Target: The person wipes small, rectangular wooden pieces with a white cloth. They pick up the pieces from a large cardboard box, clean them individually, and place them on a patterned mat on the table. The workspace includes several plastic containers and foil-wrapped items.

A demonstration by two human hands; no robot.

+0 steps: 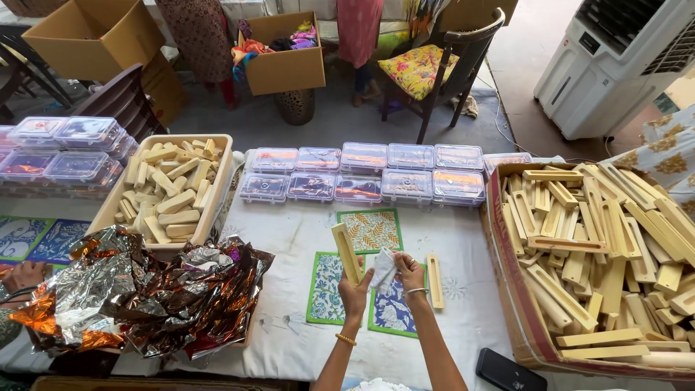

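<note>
Left hand [354, 291] grips long slotted pale wooden piece [347, 252] upright | right hand [407, 273] pinches crumpled white cloth [383, 269] | above white-covered desk [289, 239]

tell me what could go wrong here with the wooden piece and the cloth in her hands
1. The left hand holds the slotted wooden piece upright by its lower end only; pressure from the white cloth in the right hand might tip or drop it.
2. A loose wooden strip lies right beside the right hand and could get knocked.
3. The black phone sits near the table's front edge and might slide off.
</note>
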